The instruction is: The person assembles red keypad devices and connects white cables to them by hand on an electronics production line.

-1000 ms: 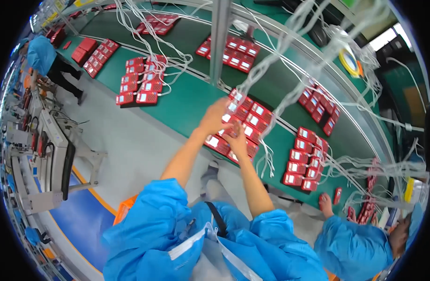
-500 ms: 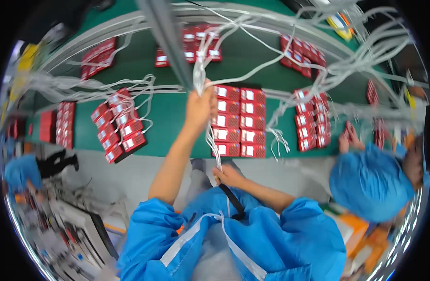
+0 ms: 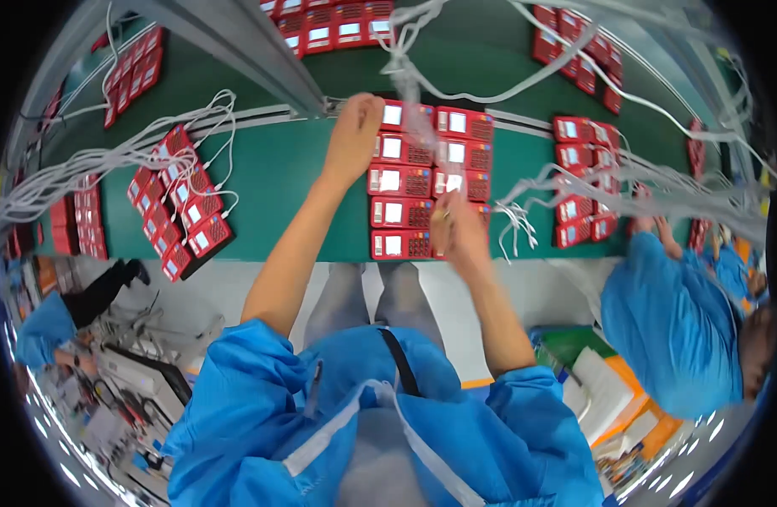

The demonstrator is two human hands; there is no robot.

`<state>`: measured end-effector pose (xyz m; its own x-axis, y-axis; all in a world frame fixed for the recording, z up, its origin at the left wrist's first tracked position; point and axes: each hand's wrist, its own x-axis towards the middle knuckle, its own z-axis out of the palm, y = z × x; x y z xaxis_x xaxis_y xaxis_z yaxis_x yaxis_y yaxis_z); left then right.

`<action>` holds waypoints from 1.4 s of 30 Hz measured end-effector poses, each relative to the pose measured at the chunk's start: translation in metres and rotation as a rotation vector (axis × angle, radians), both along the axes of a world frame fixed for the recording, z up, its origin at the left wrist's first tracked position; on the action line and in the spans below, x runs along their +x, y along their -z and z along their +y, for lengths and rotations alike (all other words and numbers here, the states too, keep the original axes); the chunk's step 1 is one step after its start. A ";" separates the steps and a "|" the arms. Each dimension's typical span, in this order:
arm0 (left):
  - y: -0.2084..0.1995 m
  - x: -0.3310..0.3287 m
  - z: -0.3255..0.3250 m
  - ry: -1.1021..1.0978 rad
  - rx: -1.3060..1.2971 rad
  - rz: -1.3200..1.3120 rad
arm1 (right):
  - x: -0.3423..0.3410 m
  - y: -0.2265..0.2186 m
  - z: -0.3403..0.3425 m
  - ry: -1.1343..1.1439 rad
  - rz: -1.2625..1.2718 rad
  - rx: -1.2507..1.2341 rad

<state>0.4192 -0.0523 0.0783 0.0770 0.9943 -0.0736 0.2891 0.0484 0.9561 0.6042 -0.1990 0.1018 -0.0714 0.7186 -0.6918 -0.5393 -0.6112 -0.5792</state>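
Observation:
A two-column block of red handheld devices with small screens and keypads lies on the green bench in front of me. My left hand is beside the block's far left corner, fingers loosely curled and apart, with no cable visible in it. Over the right column, nearer the front, my right hand is closed and smeared by motion. A blurred bundle of white cables hangs down across the devices to its fingers. The cable ends in that hand are hidden.
More red devices with white cables stand to the left, and another group to the right. Loose cable ends lie between the block and the right group. A metal post slants overhead. A co-worker in blue is at right.
My left hand has come off the cable bundle. My right hand has risen from my lap to above the block's right column, and the bundle has swung right with it. The view has shifted.

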 end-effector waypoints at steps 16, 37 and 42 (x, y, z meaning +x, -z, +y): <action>0.091 -0.032 0.023 0.229 -0.136 0.214 | 0.027 0.052 0.139 -0.016 -0.642 0.375; 0.112 -0.044 0.025 0.263 -0.162 -0.114 | -0.031 -0.048 0.027 -0.378 -0.979 0.598; 0.111 -0.034 0.012 0.052 -0.143 -0.054 | 0.218 -0.164 -0.068 -0.676 -0.739 0.783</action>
